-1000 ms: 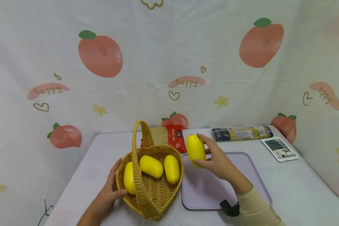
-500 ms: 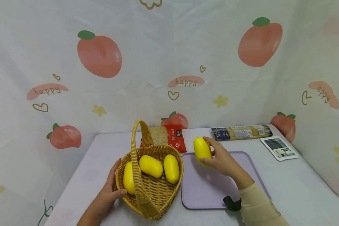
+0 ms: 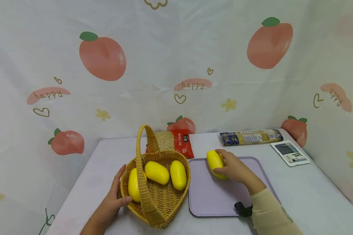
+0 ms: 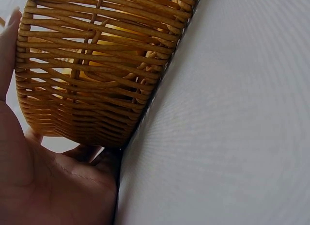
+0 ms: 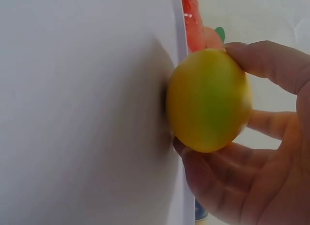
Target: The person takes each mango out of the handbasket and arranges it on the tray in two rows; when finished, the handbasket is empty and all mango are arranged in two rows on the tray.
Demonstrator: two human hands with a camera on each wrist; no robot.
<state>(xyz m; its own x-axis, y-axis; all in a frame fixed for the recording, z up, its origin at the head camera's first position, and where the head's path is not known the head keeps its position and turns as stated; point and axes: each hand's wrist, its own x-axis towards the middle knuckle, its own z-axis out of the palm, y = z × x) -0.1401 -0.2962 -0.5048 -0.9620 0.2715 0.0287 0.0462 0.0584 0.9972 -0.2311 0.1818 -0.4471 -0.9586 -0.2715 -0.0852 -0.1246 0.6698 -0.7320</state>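
My right hand holds a yellow mango between thumb and fingers, low over the back part of the lilac tray. In the right wrist view the mango shows a greenish end, very close to the tray surface; whether they touch I cannot tell. My left hand grips the left side of a wicker basket, thumb near the rim and fingers along the outer wall. Inside lie three more mangoes, one partly behind the handle, another in the middle, the third at right.
Behind the basket lies a red and clear food packet. A long pack of noodles lies at the back right, beside a white pouch. A black object is next to my right sleeve, over the tray's front edge.
My right hand has carried the mango rightward and down, from beside the basket to the tray's surface. The left hand and the basket stay in place.
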